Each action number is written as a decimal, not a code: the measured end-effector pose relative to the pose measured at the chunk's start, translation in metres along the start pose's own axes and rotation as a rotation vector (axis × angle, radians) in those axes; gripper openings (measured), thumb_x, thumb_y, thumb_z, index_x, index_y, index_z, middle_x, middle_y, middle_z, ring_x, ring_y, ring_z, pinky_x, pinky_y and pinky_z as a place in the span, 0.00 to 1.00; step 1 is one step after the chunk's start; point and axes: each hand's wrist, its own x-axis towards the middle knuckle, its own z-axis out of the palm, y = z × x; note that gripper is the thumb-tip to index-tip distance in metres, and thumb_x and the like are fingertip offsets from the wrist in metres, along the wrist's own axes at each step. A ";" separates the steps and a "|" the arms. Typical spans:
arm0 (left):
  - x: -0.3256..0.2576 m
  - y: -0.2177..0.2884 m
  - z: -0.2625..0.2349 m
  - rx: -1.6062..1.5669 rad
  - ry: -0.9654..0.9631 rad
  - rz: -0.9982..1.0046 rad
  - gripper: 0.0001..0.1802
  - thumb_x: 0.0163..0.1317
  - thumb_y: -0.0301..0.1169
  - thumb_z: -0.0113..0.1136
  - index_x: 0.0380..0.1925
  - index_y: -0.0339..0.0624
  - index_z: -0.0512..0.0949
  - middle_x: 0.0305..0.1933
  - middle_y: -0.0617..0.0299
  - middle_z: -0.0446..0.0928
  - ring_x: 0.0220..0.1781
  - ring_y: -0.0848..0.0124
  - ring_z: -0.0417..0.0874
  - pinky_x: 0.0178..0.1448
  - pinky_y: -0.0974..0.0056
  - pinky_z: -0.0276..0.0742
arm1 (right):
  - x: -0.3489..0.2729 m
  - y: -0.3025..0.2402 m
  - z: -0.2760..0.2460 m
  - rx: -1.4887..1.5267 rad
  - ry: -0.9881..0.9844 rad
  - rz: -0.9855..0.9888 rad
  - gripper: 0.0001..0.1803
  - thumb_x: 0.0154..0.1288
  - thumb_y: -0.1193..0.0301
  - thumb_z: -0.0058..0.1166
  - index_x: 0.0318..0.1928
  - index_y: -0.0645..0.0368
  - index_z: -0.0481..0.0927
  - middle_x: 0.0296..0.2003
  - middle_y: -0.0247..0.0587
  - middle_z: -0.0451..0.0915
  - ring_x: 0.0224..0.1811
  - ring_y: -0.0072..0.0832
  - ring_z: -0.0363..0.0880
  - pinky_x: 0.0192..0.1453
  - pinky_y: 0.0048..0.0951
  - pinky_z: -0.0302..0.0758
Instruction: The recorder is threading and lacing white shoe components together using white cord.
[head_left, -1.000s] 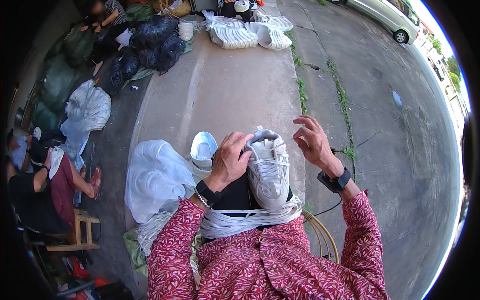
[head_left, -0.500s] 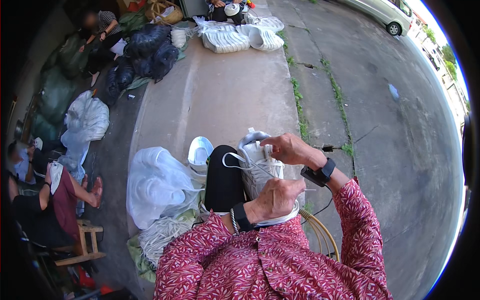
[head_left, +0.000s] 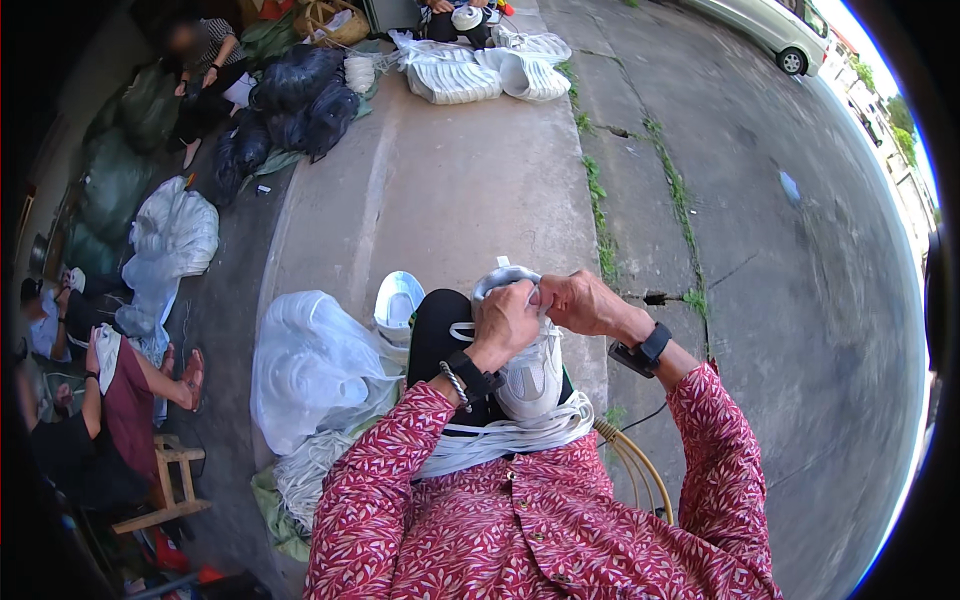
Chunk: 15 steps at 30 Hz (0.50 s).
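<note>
Shoe under left hand, right hand (both curled narrow; held thing unclear)

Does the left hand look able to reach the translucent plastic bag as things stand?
Probably yes: the plastic bag lies close on the left, past the dark-clad knee, with its top uncovered, though the left hand is busy at the shoe.

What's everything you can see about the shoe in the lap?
The shoe is whitish-grey, with a rounded, mesh-looking toe, white laces, a padded-looking collar and a small pull tab at the heel. It sits sole down in the lap, toe toward the person. The left hand and right hand meet over its tongue area, hiding it. White cords bunch by the toe.
</note>
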 end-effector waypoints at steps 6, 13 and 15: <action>0.007 0.001 -0.016 0.223 -0.283 0.056 0.06 0.50 0.26 0.54 0.29 0.38 0.76 0.30 0.43 0.78 0.37 0.47 0.79 0.38 0.48 0.73 | -0.007 0.007 0.003 0.168 0.075 -0.043 0.05 0.52 0.77 0.55 0.31 0.59 0.75 0.19 0.42 0.77 0.21 0.37 0.78 0.27 0.32 0.73; -0.044 -0.117 -0.121 0.285 0.063 -0.215 0.05 0.54 0.27 0.53 0.24 0.37 0.72 0.23 0.49 0.77 0.27 0.52 0.80 0.29 0.53 0.72 | 0.007 -0.009 0.003 0.191 0.019 0.048 0.05 0.60 0.74 0.53 0.36 0.61 0.78 0.25 0.41 0.80 0.25 0.28 0.79 0.29 0.30 0.73; -0.051 -0.092 -0.129 -0.085 -0.080 -0.613 0.05 0.57 0.28 0.54 0.25 0.39 0.72 0.19 0.57 0.74 0.16 0.65 0.76 0.18 0.63 0.67 | 0.015 -0.026 0.009 0.146 0.221 -0.100 0.07 0.58 0.74 0.53 0.36 0.62 0.80 0.27 0.45 0.80 0.24 0.36 0.79 0.29 0.32 0.74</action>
